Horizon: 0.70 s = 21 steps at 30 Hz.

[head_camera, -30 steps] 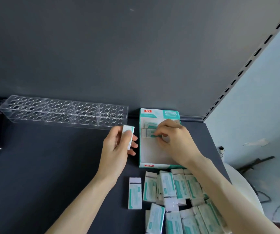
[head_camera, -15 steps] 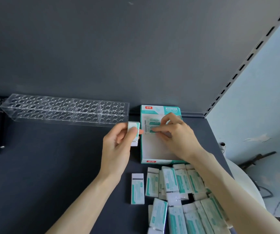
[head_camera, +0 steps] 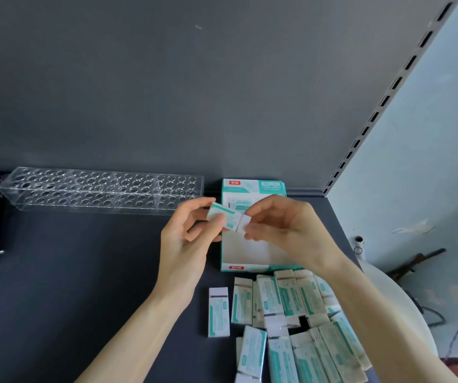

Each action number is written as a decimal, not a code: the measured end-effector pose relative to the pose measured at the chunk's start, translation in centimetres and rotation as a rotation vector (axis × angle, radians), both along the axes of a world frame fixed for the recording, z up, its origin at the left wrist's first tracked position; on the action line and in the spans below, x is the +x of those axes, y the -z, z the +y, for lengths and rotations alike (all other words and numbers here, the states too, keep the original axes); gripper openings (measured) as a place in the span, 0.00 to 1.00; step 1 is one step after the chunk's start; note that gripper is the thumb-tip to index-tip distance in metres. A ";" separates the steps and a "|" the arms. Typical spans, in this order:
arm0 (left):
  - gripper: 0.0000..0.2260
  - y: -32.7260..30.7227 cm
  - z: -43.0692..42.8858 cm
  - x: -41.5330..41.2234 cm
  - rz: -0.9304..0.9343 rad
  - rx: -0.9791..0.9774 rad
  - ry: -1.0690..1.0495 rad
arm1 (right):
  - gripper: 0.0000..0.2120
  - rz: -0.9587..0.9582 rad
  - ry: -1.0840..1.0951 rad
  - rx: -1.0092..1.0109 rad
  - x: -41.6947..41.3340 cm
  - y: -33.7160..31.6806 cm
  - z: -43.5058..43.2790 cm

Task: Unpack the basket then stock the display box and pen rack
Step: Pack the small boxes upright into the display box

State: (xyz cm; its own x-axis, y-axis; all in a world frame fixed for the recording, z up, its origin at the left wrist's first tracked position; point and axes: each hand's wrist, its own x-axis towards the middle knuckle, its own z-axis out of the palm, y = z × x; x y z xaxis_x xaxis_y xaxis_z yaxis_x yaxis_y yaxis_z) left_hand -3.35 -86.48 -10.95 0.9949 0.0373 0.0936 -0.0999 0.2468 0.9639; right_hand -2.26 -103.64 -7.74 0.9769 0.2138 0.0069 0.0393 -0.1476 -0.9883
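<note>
Live | my left hand (head_camera: pixel 186 244) and right hand (head_camera: pixel 288 230) each pinch one end of a small teal carton (head_camera: pixel 222 215), held just above the display box (head_camera: pixel 252 268) | looks light, thin card, crushable | I'd grip the short ends, gently

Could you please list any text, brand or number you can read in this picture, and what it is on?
Nothing reads clearly.
Display box back flap, red logo: white characters, too blurred.
Its front lip, red tag: too blurred.
Loose small packs: teal print, too small.
Held pack: blurred.
</note>
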 end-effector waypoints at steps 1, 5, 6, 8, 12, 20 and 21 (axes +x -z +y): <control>0.12 -0.1 0.2 0.0 -0.010 0.039 0.015 | 0.10 -0.012 0.028 0.032 -0.1 0.0 -0.1; 0.17 -0.2 0.5 -0.1 -0.077 0.253 0.149 | 0.08 -0.075 0.129 0.125 -0.4 -0.2 -0.2; 0.17 -0.3 0.4 -0.1 -0.093 0.289 0.171 | 0.07 -0.080 0.139 0.141 -0.4 -0.3 -0.2; 0.13 -0.3 0.1 -0.2 -0.119 0.308 0.192 | 0.05 -0.070 0.136 0.163 -0.6 -0.4 -0.2; 0.08 -0.2 0.3 -0.1 -0.085 0.168 0.188 | 0.05 -0.018 0.098 0.134 -0.8 0.1 -0.3; 0.06 0.0 0.4 0.2 -0.091 0.163 0.161 | 0.11 0.107 -0.022 0.146 -1.1 0.0 -0.6; 0.08 0.1 0.5 0.3 -0.097 0.189 0.166 | 0.11 0.091 -0.014 0.125 -1.0 0.0 -0.7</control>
State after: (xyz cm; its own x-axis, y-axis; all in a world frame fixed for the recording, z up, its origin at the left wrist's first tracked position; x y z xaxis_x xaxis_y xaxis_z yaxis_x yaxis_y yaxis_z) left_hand -3.10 -86.00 -11.02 0.9720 -0.1528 0.1783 -0.1670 0.0839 0.9824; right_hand -3.28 -104.33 -7.71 0.9716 0.2302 -0.0540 -0.0499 -0.0237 -0.9985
